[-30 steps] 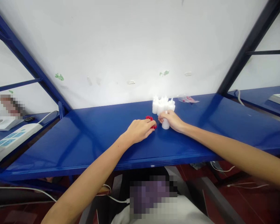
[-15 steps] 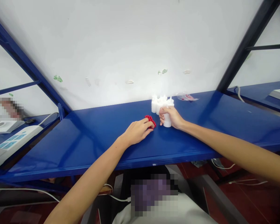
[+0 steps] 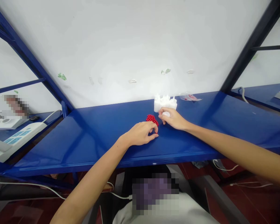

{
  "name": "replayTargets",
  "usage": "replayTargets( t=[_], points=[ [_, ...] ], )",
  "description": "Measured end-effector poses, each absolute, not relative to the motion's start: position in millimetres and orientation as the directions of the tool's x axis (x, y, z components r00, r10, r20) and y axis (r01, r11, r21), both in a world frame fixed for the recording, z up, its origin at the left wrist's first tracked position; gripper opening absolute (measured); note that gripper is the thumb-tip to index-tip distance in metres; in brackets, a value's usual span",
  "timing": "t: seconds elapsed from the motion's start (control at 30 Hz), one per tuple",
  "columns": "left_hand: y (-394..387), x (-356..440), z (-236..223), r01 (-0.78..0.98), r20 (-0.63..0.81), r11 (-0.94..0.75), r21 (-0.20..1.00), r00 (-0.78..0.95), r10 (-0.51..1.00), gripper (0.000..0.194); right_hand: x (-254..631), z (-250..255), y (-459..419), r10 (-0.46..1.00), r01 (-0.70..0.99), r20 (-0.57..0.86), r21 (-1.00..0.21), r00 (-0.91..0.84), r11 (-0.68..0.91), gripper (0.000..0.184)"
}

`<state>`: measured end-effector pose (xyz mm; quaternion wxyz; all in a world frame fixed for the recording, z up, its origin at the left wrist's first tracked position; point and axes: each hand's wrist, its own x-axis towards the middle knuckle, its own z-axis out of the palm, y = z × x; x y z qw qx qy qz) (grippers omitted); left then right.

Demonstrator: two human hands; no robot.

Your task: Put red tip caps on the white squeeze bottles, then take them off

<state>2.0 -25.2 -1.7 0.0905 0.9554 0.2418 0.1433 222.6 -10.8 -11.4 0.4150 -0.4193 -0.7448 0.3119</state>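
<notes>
My left hand [image 3: 143, 133] is beside a cluster of small round red pieces [image 3: 151, 119] on the blue table. Its thumb and forefinger pinch around one small red bead-like piece [image 3: 156, 133], mostly hidden by the fingertips. My right hand [image 3: 172, 118] is closed round a white bottle. Only the round base of that white bottle [image 3: 166, 114] shows, turned towards me; the rest is hidden by the fingers. Just behind this hand stands a tight group of white bottles [image 3: 164, 103] with pointed tips.
The blue table [image 3: 95, 133] meets a white wall at the back. A clear plastic bag [image 3: 190, 97] with red bits lies at the back right. Blue frame posts rise on both sides. A white power strip [image 3: 21, 137] is at far left, and cables hang below the table.
The white bottle in my right hand has tipped from upright until its base faces me. My left hand has drawn slightly away from the red cluster, with one red piece between its fingertips.
</notes>
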Motion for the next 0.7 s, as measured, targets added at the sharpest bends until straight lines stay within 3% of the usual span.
replayTargets(
  t=[0.13, 0.27, 0.47, 0.7],
  points=[
    [-29.5, 3.9, -1.4, 0.453, 0.246, -0.864, 0.219, 0.831, 0.498, 0.015, 223.0, -10.9, -9.6, 0.888, 0.325, 0.329, -0.843, -0.32, 0.429, 0.015],
    [-31.4, 6.4, 0.4, 0.465, 0.418, -0.855, 0.231, 0.746, 0.519, 0.018, 221.7, -8.1, -9.4, 0.888, 0.337, 0.301, -0.844, -0.348, 0.418, 0.014],
    [-26.7, 11.3, -5.1, 0.393, 0.661, -0.853, 0.344, 0.544, 0.517, 0.018, 215.8, -1.1, -18.9, 0.785, 0.477, 0.451, -0.625, -0.425, 0.618, 0.019],
    [-25.3, 14.0, -10.4, 0.348, 0.663, -0.877, 0.332, 0.575, 0.48, 0.018, 212.9, -0.6, -29.0, 0.724, 0.49, 0.46, -0.535, -0.515, 0.688, 0.021]
  ],
)
